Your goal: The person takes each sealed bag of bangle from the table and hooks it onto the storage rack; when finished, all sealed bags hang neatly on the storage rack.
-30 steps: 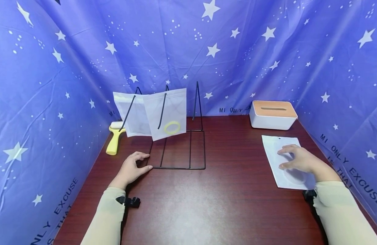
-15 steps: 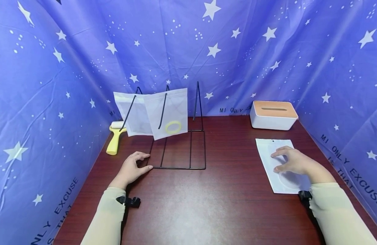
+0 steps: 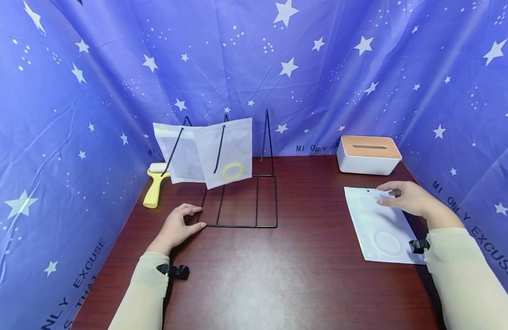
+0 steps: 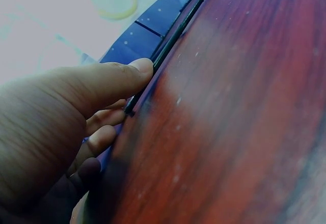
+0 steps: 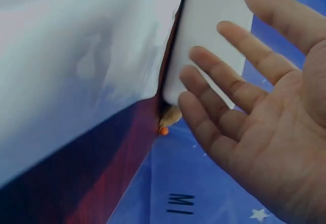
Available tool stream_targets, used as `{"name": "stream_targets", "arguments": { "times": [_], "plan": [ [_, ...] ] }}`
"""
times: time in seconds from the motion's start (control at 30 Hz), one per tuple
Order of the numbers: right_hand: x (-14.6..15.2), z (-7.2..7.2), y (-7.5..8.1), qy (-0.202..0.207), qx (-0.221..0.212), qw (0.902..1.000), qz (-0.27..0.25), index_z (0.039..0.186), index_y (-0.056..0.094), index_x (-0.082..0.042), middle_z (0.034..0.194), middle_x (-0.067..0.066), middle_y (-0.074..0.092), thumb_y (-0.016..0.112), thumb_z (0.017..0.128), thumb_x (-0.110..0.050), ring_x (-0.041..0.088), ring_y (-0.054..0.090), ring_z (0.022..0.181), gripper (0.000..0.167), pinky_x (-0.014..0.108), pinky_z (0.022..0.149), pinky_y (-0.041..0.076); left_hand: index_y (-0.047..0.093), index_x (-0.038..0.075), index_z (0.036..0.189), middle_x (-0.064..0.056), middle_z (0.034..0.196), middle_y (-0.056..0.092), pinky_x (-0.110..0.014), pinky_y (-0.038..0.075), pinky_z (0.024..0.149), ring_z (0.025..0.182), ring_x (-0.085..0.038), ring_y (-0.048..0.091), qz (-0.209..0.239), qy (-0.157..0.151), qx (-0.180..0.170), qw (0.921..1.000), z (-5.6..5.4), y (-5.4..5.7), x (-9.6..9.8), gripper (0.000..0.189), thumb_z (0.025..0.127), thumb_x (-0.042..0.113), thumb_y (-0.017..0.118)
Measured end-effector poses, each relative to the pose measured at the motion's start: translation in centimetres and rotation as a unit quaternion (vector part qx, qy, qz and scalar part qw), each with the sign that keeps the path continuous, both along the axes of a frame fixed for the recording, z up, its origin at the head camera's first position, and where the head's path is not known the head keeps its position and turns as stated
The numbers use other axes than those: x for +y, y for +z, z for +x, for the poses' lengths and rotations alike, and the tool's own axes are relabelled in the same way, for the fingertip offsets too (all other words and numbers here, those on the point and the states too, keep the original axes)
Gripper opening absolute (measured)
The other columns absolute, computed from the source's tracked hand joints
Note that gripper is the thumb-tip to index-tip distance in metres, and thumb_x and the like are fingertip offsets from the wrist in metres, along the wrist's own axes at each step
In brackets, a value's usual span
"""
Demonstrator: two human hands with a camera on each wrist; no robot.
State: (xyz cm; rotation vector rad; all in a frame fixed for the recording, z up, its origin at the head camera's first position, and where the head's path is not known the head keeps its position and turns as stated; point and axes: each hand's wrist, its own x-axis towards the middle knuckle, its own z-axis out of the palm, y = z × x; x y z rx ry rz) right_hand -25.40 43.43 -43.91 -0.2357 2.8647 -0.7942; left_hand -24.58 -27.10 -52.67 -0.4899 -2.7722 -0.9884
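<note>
My left hand (image 3: 176, 231) is at the near left corner of a black wire rack (image 3: 245, 226), thumb and fingers on either side of the wire. In the left wrist view the thumb (image 4: 122, 79) touches the bar. Two white zip pouches hang on the rack's prongs; the front pouch (image 3: 206, 142) shows a yellow ring (image 3: 232, 171), and it overlaps the rear pouch (image 3: 183, 158). A third white pouch (image 3: 371, 220), with a hang hole and a round outline, lies flat at right. My right hand (image 3: 414, 204) hovers over its top end, fingers spread and holding nothing.
A white tissue box (image 3: 367, 165) with a wooden lid stands at the back right. Behind the rack's left side lies a yellow-handled roller (image 3: 153, 190). The rack's rightmost prong (image 3: 266, 137) is bare. Blue star-patterned cloth (image 3: 299, 91) encloses the table (image 3: 254, 275).
The loose pouch slid left and nearer under my right hand. That hand then rose off it and moved right and back to its top end. The left hand stayed put.
</note>
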Motion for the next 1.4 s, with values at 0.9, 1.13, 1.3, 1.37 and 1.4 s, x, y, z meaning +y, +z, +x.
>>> {"name": "stream_targets", "arguments": {
  "times": [0.9, 1.13, 1.3, 1.37, 1.4],
  "plan": [
    [3.5, -4.9, -4.8, -0.108, -0.024, 0.9926, -0.050, 0.133, 0.066, 0.005, 0.129, 0.031, 0.062, 0.086, 0.087, -0.015, 0.046, 0.056, 0.116, 0.054, 0.060, 0.096, 0.047, 0.074, 0.010, 0.130, -0.003, 0.123, 0.068, -0.048, 0.048, 0.095, 0.112, -0.024, 0.061, 0.003, 0.000, -0.004, 1.0000, 0.0, 0.0, -0.1, 0.052, 0.084, 0.028, 0.091],
    [3.5, -4.5, -4.7, -0.119, -0.026, 0.9919, -0.037, 0.131, 0.067, 0.007, 0.128, 0.033, 0.061, 0.086, 0.087, -0.020, 0.046, 0.055, 0.114, 0.054, 0.063, 0.097, 0.045, 0.074, 0.010, 0.129, -0.002, 0.122, 0.068, -0.047, 0.048, 0.095, 0.111, -0.024, 0.061, 0.002, 0.001, 0.000, 1.0000, 0.0, -0.1, -0.1, 0.052, 0.084, 0.028, 0.091],
    [3.5, -4.5, -4.7, -0.125, -0.027, 0.9912, -0.035, 0.127, 0.069, 0.007, 0.124, 0.030, 0.064, 0.085, 0.089, -0.021, 0.043, 0.057, 0.111, 0.050, 0.061, 0.095, 0.046, 0.074, 0.010, 0.128, -0.002, 0.122, 0.069, -0.047, 0.049, 0.095, 0.111, -0.023, 0.062, 0.004, 0.001, 0.001, 1.0000, 0.0, 0.0, 0.0, 0.051, 0.083, 0.028, 0.091],
    [3.5, -4.5, -4.6, -0.124, -0.024, 0.9915, -0.030, 0.124, 0.070, 0.006, 0.120, 0.027, 0.067, 0.084, 0.089, -0.022, 0.042, 0.059, 0.108, 0.046, 0.059, 0.092, 0.048, 0.074, 0.010, 0.128, -0.002, 0.122, 0.069, -0.047, 0.049, 0.095, 0.111, -0.023, 0.062, 0.004, 0.002, 0.000, 1.0000, 0.0, 0.0, 0.0, 0.052, 0.083, 0.028, 0.091],
    [3.5, -4.5, -4.6, -0.123, -0.025, 0.9917, -0.028, 0.122, 0.071, 0.006, 0.118, 0.026, 0.068, 0.084, 0.089, -0.022, 0.041, 0.059, 0.107, 0.045, 0.059, 0.091, 0.049, 0.074, 0.010, 0.128, -0.002, 0.122, 0.069, -0.047, 0.049, 0.095, 0.111, -0.023, 0.061, 0.004, 0.002, 0.000, 1.0000, 0.0, 0.0, 0.0, 0.052, 0.083, 0.028, 0.091]
  ]
}}
